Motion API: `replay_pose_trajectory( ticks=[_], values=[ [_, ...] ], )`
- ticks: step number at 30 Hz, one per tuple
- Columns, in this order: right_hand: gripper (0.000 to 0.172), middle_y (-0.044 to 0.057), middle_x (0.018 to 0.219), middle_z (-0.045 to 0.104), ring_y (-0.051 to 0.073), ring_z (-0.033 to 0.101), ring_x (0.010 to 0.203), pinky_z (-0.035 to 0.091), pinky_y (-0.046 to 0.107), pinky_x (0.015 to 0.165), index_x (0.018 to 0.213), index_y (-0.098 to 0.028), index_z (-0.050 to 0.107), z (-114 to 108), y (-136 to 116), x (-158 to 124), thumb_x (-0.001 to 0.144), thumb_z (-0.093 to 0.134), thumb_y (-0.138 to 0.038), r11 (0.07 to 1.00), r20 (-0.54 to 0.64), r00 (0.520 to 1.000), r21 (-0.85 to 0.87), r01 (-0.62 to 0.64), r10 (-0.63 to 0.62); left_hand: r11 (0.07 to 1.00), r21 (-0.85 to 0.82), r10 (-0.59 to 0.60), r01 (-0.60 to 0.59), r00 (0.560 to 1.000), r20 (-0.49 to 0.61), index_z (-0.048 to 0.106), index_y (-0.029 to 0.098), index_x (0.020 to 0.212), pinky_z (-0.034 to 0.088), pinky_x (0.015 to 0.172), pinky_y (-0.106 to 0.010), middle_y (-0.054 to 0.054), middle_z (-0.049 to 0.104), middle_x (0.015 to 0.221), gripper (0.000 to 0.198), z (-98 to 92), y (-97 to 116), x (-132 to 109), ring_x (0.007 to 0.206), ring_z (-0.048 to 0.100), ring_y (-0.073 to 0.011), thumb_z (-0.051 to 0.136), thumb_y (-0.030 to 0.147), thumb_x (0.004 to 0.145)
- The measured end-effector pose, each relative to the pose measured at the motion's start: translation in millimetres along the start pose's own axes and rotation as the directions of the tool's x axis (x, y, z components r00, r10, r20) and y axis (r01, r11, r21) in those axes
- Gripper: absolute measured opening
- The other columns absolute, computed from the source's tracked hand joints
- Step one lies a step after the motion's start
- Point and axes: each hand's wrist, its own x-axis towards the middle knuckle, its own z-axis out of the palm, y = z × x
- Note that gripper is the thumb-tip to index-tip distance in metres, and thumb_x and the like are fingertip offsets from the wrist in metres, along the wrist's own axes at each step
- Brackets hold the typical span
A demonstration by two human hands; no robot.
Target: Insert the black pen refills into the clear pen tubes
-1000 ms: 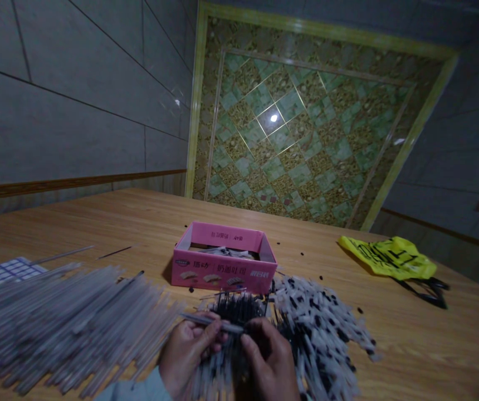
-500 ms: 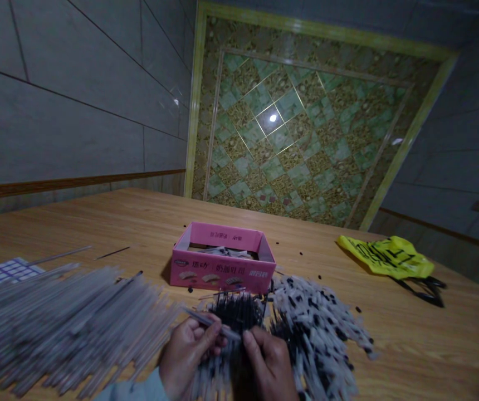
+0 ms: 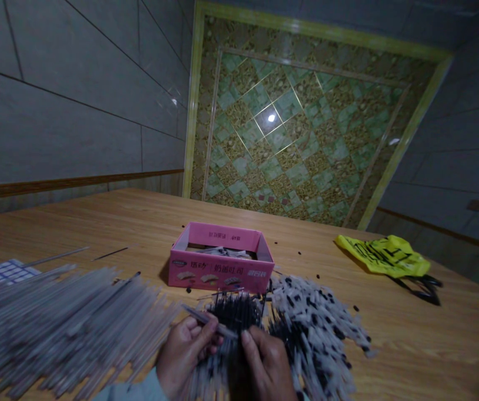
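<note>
My left hand (image 3: pixel 185 348) pinches a thin translucent tube (image 3: pixel 195 313) between thumb and fingers, its length slanting down to the right. Close to the tube's right end, my right hand (image 3: pixel 267 356) is closed, thumb against forefinger; whatever it grips is too small or hidden to make out. Beneath and behind both hands lies a bunch of thin black-ended sticks (image 3: pixel 237 309), partly covered by them. Left of my hands spreads a heap of long translucent tubes (image 3: pixel 68 328). A pile of short whitish pieces with black ends (image 3: pixel 323 317) sits to the right.
An open pink box (image 3: pixel 220 273) with whitish pieces inside stands beyond my hands. At the right lies a yellow bag (image 3: pixel 384 256) with black handles. A checked cloth or paper (image 3: pixel 3 272) is at the left. Small black bits dot the wooden table (image 3: pixel 139 223).
The view has shifted slightly, moving everything a little to the left. Both hands keep nearly the same pose, with the tube still in my left hand.
</note>
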Motion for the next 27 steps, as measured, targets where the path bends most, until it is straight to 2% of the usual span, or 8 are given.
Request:
replay_pose_trajectory(
  ticks=[4,10,13,15,18,21,24,27],
  values=[
    [0.024,0.001,0.064,0.055,0.014,0.053,0.060,0.036,0.020,0.055,0.075,-0.017,0.055,-0.8,-0.5,-1.1,0.086,0.045,-0.036,0.999,-0.005,0.999,0.001,0.047,-0.047,1.000,0.002,0.004,-0.003,1.000,-0.009,0.060,0.012,0.076,0.044,0.050,-0.019,-0.001,0.065,0.060,0.031,-0.8,-0.6,1.1,0.056,0.059,-0.0105,0.076,0.033,0.058],
    [0.034,-0.001,0.057,0.050,0.011,0.049,0.055,0.032,0.020,0.052,0.063,-0.017,0.051,-2.6,-1.0,0.0,0.089,0.040,-0.036,0.998,0.042,0.997,0.003,0.063,-0.063,0.999,0.040,0.032,-0.034,0.999,0.042,0.061,0.012,0.074,0.044,0.050,-0.019,-0.002,0.065,0.061,0.028,-2.6,-2.6,2.6,0.056,0.060,-0.0110,0.073,0.034,0.062],
    [0.042,-0.003,0.052,0.041,0.010,0.042,0.051,0.028,0.020,0.048,0.054,-0.017,0.046,-0.1,1.4,-0.1,0.087,0.040,-0.041,0.998,0.051,0.999,0.055,0.014,-0.017,0.997,0.056,0.041,-0.044,0.998,0.055,0.062,0.013,0.073,0.043,0.049,-0.019,-0.001,0.065,0.059,0.028,-2.1,-0.9,1.5,0.056,0.059,-0.0112,0.073,0.036,0.061],
    [0.045,-0.004,0.049,0.039,0.010,0.040,0.048,0.027,0.019,0.045,0.052,-0.017,0.043,5.0,2.8,-1.0,0.085,0.042,-0.048,0.974,0.101,0.992,0.208,-0.094,0.074,0.997,0.064,0.034,-0.038,0.998,0.060,0.063,0.013,0.073,0.042,0.049,-0.019,-0.001,0.065,0.059,0.029,-1.5,0.9,1.0,0.055,0.058,-0.0115,0.074,0.036,0.060],
    [0.048,-0.004,0.045,0.044,0.009,0.041,0.039,0.030,0.018,0.039,0.056,-0.018,0.045,16.7,3.0,-2.7,0.078,0.046,-0.060,0.751,0.263,0.924,0.540,-0.380,0.278,0.998,0.059,0.023,-0.027,0.997,0.067,0.063,0.013,0.076,0.042,0.050,-0.020,-0.001,0.065,0.060,0.030,-0.6,2.5,0.6,0.056,0.057,-0.0117,0.074,0.036,0.059],
    [0.052,-0.003,0.041,0.047,0.009,0.040,0.032,0.029,0.018,0.034,0.058,-0.017,0.047,23.5,0.3,-1.9,0.071,0.050,-0.067,0.566,0.353,0.858,0.646,-0.513,0.374,0.999,0.037,0.011,-0.014,0.997,0.075,0.062,0.014,0.079,0.042,0.050,-0.020,-0.001,0.064,0.062,0.032,0.0,2.3,0.0,0.058,0.057,-0.0124,0.074,0.036,0.059],
    [0.055,-0.002,0.040,0.047,0.009,0.042,0.034,0.029,0.018,0.035,0.054,-0.017,0.048,13.6,-2.4,3.4,0.073,0.045,-0.068,0.706,0.309,0.883,0.532,-0.468,0.352,1.000,0.003,-0.012,0.012,0.998,0.062,0.063,0.014,0.082,0.042,0.052,-0.021,-0.001,0.063,0.064,0.032,-0.6,1.8,-1.3,0.059,0.056,-0.0124,0.071,0.038,0.062],
    [0.048,0.000,0.048,0.054,0.013,0.050,0.047,0.033,0.020,0.044,0.052,-0.017,0.051,-15.3,0.5,12.4,0.080,0.046,-0.056,0.957,0.033,0.973,0.178,-0.230,0.228,0.999,-0.040,0.009,-0.005,0.996,0.084,0.064,0.014,0.083,0.040,0.052,-0.021,0.002,0.056,0.057,0.029,-1.8,2.3,-3.1,0.054,0.052,-0.0107,0.064,0.040,0.069]
  ],
)
